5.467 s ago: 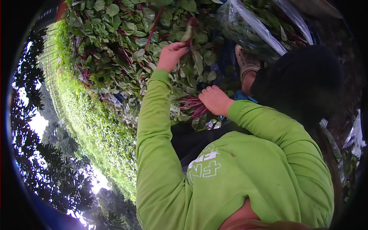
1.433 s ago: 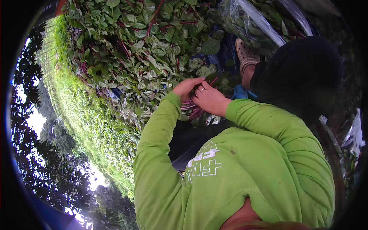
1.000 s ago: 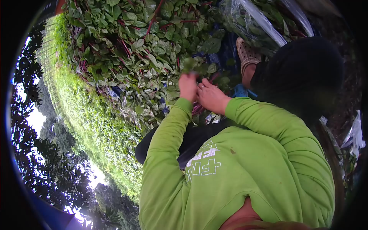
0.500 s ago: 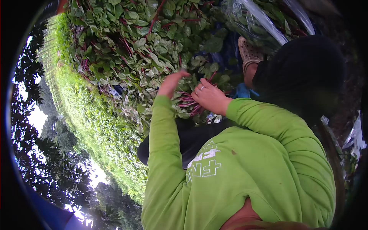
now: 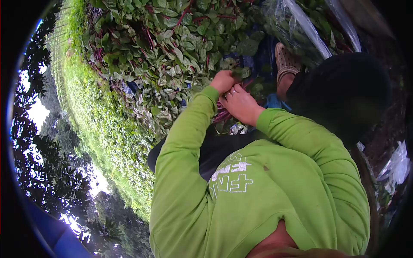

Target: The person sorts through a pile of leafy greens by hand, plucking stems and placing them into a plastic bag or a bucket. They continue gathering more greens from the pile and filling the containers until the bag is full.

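My right hand (image 5: 241, 105), with a ring on one finger, is wrapped around a bunch of reddish-purple leafy stems (image 5: 222, 115) in front of my lap. The cut stem ends poke out below the fingers, toward my body. My left hand (image 5: 223, 81) is closed right beside it, at the upper side of the bunch. Its fingertips are partly hidden, and what they pinch cannot be made out. A large heap of green leaves with red stems (image 5: 172, 51) lies just beyond both hands.
A clear plastic bag (image 5: 307, 28) with greens inside lies at the upper right. Near it is a foot in a tan clog (image 5: 286, 62), with a bright blue item (image 5: 274, 102) beside the leg. Crumpled plastic (image 5: 396, 165) sits at the far right. Green plants (image 5: 112, 129) grow on the left.
My left hand has moved right from over the leaf heap and closed beside my right hand. My right hand keeps its hold on the stems. The whole view has shifted slightly.
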`<state>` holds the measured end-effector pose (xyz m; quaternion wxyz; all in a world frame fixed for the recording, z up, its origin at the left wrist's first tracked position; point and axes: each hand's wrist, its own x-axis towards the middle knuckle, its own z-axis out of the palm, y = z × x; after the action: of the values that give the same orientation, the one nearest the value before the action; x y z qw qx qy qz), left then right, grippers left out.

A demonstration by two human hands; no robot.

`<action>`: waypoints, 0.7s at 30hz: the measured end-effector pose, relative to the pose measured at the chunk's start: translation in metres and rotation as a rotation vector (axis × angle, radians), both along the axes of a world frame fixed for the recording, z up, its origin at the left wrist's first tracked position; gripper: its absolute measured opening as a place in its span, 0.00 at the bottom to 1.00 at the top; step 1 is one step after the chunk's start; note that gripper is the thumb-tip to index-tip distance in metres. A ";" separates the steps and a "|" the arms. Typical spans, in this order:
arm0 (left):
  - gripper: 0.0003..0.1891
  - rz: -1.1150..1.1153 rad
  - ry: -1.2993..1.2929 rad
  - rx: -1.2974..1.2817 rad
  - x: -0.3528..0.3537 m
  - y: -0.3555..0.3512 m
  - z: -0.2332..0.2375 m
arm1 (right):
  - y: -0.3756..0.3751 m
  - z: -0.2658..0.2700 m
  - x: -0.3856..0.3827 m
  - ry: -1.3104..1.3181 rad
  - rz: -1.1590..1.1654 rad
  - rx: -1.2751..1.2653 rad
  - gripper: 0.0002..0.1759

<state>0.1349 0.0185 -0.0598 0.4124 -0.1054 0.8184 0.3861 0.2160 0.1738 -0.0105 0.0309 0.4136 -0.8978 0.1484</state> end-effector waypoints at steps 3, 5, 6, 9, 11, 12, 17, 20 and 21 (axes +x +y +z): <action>0.15 0.122 0.358 -0.268 -0.009 -0.045 0.012 | 0.000 0.001 0.000 -0.103 0.010 0.003 0.12; 0.18 -0.050 0.212 -1.250 -0.022 -0.139 -0.021 | 0.002 0.003 -0.003 -0.148 0.001 0.001 0.12; 0.19 0.518 0.408 -1.092 -0.015 -0.134 0.018 | 0.003 0.001 -0.003 -0.146 -0.006 -0.007 0.12; 0.21 1.153 0.797 -0.536 -0.020 -0.135 0.034 | 0.006 0.002 -0.005 -0.169 0.004 -0.025 0.13; 0.21 0.734 0.863 -0.329 -0.040 -0.119 0.033 | 0.004 0.001 -0.008 -0.214 0.008 -0.025 0.13; 0.16 0.548 0.880 -0.292 -0.054 -0.071 0.052 | 0.005 0.002 -0.010 -0.233 0.022 -0.002 0.13; 0.15 -0.547 1.314 -0.461 -0.147 0.019 0.011 | 0.006 0.003 -0.012 -0.185 0.000 0.004 0.12; 0.13 -0.823 1.244 -0.951 -0.185 0.036 0.003 | 0.007 0.006 -0.016 -0.188 -0.002 -0.018 0.12; 0.12 -0.872 1.187 -0.957 -0.189 0.034 0.003 | 0.008 0.006 -0.018 -0.193 -0.001 -0.020 0.12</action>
<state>-0.0537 0.0523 -0.0570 -0.0591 0.2733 0.9392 -0.1994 0.1976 0.1821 -0.0049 -0.0515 0.3968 -0.8951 0.1965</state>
